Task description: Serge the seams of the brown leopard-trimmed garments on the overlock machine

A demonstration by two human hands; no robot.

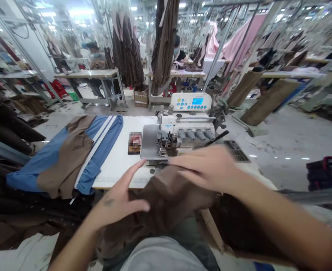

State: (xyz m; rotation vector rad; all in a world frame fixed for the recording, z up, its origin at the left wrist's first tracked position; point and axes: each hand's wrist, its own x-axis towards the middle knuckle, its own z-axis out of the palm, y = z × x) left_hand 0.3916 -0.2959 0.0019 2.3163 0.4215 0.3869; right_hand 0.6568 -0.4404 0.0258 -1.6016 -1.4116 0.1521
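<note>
A piece of brown fabric [179, 192] hangs over the table's front edge and spreads across my lap. My right hand [208, 165], slightly blurred, grips its upper edge just in front of the overlock sewing machine [188, 126]. To the left, my left hand [123, 199] is open, thumb and index finger spread apart beside the fabric. That index fingertip comes close to the machine's metal side plate [149, 142]. The needle and presser foot area [163, 146] stands just beyond the fabric. Part of the fabric is hidden under my right hand.
On the table's left lies a blue and brown garment [70, 154] with white stripes. A small dark packet [134, 143] sits beside the machine. Brown cloth pieces [128, 49] hang behind, where people work at other tables. Fabric rolls [270, 101] lean at the right.
</note>
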